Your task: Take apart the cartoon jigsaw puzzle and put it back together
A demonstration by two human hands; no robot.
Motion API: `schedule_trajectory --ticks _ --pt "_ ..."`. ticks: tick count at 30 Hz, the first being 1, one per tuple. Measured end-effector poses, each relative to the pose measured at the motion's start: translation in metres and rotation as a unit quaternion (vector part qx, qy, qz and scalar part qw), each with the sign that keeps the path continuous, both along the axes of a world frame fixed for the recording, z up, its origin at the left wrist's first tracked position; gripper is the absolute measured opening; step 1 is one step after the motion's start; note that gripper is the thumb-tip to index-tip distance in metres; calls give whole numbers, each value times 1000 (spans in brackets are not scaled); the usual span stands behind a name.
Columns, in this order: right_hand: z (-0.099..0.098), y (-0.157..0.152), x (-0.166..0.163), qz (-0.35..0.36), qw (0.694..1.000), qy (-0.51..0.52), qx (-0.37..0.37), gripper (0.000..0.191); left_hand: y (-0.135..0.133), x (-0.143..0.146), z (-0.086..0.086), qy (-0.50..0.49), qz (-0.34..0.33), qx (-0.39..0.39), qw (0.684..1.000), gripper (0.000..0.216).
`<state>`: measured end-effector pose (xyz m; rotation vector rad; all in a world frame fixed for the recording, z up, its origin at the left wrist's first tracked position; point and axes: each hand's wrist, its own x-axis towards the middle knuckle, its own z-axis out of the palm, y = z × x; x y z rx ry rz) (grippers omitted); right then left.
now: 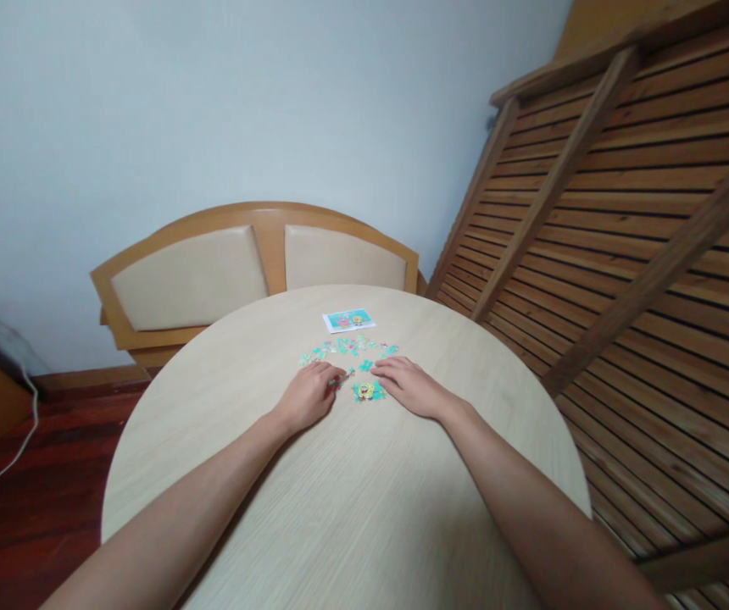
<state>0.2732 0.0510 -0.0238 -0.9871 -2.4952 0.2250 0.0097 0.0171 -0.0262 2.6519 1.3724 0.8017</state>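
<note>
A partly joined jigsaw puzzle (368,390) with a yellow cartoon face on teal lies on the table between my hands. My left hand (309,395) is to its left, fingers bent and closed at the tips on what looks like a small puzzle piece (351,373). To the right, my right hand (413,386) rests low over the table with fingers stretched out, their tips beside a loose teal piece (365,366) and the joined part's upper right edge. Beyond both hands, several loose puzzle pieces (345,346) are scattered in an arc.
A picture card (348,320) with cartoon figures lies beyond the pieces. The round pale table (314,525) faces a padded wooden headboard (269,246) against the wall. Leaning on the right is a slatted wooden frame (568,195). White cables (35,415) hang at far left.
</note>
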Motion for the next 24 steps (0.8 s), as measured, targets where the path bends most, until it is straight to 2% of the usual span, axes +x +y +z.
schedule_trajectory --ticks 6,10,14,20,24 --pt "2 -5 -3 26 1000 -3 3 37 -1 9 -1 22 -49 10 999 51" --pt "6 -9 -3 50 999 -13 -2 45 -5 9 4 31 -36 16 999 33" --pt "8 -10 -4 57 998 -12 -8 42 -8 5 11 29 -29 9 999 20" --pt "10 -10 -1 49 999 13 -9 34 -10 3 14 15 -41 -30 999 15" --pt "11 -11 -1 51 998 23 -10 32 -9 1 13 -6 -51 -43 998 18"
